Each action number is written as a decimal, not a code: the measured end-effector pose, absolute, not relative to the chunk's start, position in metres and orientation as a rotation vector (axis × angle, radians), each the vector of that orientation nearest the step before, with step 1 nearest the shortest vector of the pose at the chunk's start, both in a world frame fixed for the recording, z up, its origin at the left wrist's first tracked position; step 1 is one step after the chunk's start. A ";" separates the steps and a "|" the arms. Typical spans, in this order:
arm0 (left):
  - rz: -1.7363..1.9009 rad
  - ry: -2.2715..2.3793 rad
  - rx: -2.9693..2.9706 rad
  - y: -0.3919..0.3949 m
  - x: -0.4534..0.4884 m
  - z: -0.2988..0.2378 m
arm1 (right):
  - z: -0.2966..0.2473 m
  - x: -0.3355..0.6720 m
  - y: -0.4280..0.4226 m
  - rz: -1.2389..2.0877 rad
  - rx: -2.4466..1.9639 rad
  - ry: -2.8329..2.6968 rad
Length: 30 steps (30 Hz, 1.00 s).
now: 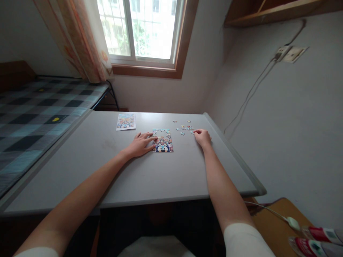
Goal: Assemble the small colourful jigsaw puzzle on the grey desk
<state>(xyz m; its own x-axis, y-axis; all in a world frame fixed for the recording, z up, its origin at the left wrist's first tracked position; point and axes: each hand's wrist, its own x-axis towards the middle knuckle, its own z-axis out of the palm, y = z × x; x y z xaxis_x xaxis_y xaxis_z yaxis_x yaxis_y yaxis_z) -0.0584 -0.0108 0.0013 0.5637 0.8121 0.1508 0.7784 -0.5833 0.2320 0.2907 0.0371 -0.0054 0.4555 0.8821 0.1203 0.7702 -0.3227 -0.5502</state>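
A partly assembled jigsaw puzzle [164, 146] lies flat on the table, with a gap in its upper middle. My left hand [139, 144] rests open along the puzzle's left side, fingers spread and the tips on its edge. To the right, my right hand [203, 137] is closed in a pinch at a small light-blue puzzle piece [192, 132]. Several loose puzzle pieces [182, 133] are scattered just left of that hand. A printed picture sheet [125, 121] with a similar design lies at the back left.
The grey table [166, 178] has raised side edges. A bed with a checked cover [61, 103] stands on the left, below a curtain [77, 39]. At lower right, bottles [308, 246] and a white charger [293, 223] sit beside a cable. A wall socket [293, 54] is above.
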 end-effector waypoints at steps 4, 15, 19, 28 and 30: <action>0.367 1.366 2.648 -0.011 -0.058 0.001 | -0.005 0.290 0.036 0.261 -2.155 -1.379; 0.368 1.361 2.651 -0.010 -0.058 0.001 | -0.006 0.291 0.036 0.258 -2.168 -1.389; 0.354 1.365 2.649 -0.010 -0.059 0.001 | -0.005 0.290 0.036 0.261 -2.179 -1.393; 0.364 1.355 2.657 -0.010 -0.059 0.000 | 0.000 0.286 0.034 0.264 -2.022 -1.352; 0.366 1.352 2.657 -0.010 -0.059 0.000 | 0.000 0.283 0.035 0.268 -1.912 -1.384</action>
